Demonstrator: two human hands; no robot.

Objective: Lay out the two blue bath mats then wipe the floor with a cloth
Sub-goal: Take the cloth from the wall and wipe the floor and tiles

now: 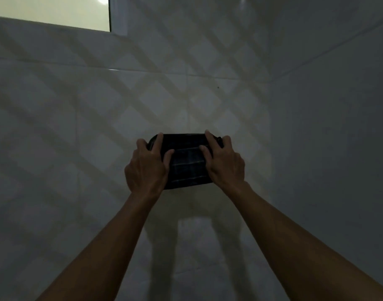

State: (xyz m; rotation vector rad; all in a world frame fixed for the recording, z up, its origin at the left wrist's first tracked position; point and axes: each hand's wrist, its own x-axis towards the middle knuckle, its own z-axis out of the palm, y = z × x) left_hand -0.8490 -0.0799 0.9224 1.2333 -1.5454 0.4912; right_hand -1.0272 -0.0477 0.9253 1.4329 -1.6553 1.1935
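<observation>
A dark folded cloth point(187, 161) with thin pale check lines lies flat against the pale tiled surface point(99, 127) in the middle of the view. My left hand point(146, 168) grips its left side, thumb and fingers wrapped over the edge. My right hand point(224, 161) presses on its right side, fingers over the top corner. Both arms reach straight out from the bottom of the frame. No blue bath mat is in view.
The room is dim, with a lattice of shadow bands across the tiles. A lit window opening point(51, 11) sits at the top left. A plain tiled wall point(338, 148) closes the right side, meeting the surface in a corner.
</observation>
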